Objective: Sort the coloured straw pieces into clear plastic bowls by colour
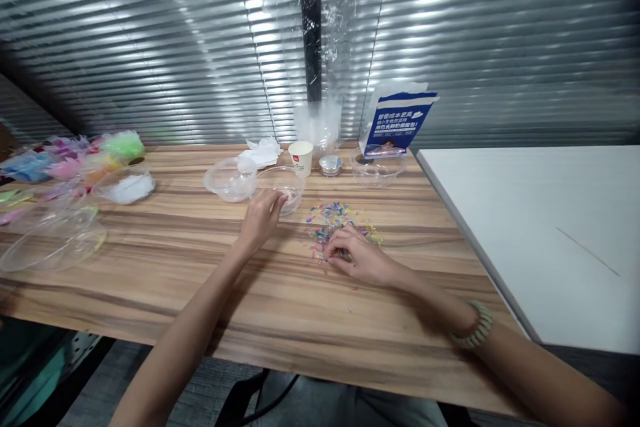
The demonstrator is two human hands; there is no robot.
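Observation:
My left hand (261, 217) is over the near rim of a clear plastic bowl (299, 180), its fingers closed in a pinch. What it holds, if anything, is too small to make out. Small pale pinkish bits (289, 195) show inside that bowl near the fingertips. At the near side of a spread of tiny multicoloured pieces (334, 215), my right hand (357, 255) has thumb and fingertips pressed together close to the wooden tabletop. Anything between those fingers cannot be made out. The colours include blue, yellow, pink and green.
Behind stand a paper cup (301, 159), a round tin (331, 165), a blue-and-white paper bag (403, 121) and another clear bowl (379, 177). Left are a clear bowl (220, 180), crumpled tissue (263, 152) and colourful bagged materials (75, 153). A white board (530, 213) lies right.

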